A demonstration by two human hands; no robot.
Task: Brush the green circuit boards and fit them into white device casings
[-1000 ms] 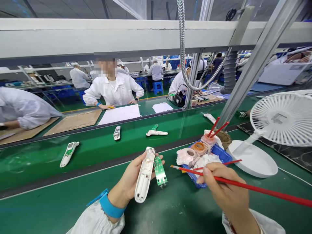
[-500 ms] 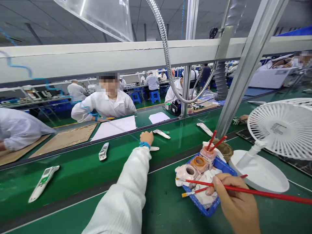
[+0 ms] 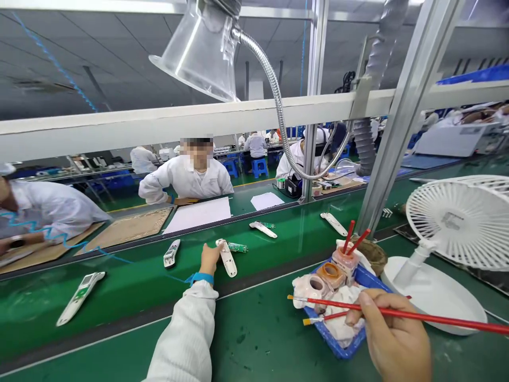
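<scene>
My left hand [image 3: 208, 260] rests at the near side of the green conveyor belt [image 3: 131, 286], its fingertips at a white plastic device housing [image 3: 227, 258]. A green circuit board [image 3: 237, 247] lies next to that housing on the belt. My right hand [image 3: 395, 334] grips two red-handled brushes [image 3: 358, 303] over a blue tray [image 3: 338, 335]. The tray holds a pink-stained jar [image 3: 344, 264], an orange-ringed container [image 3: 330, 274], a pinkish pot [image 3: 312, 290] and white cloth [image 3: 342, 318].
Several white devices lie along the belt, including one [image 3: 171, 253] left of my hand. A white desk fan [image 3: 449, 223] stands to the right. A clear fume hood [image 3: 199, 58] hangs overhead on a metal hose. A co-worker [image 3: 186, 178] sits across the belt.
The housing and circuit board have left my left hand and now lie on the belt. My left arm has reached forward. The view has tilted upward, and my right hand still grips the brushes.
</scene>
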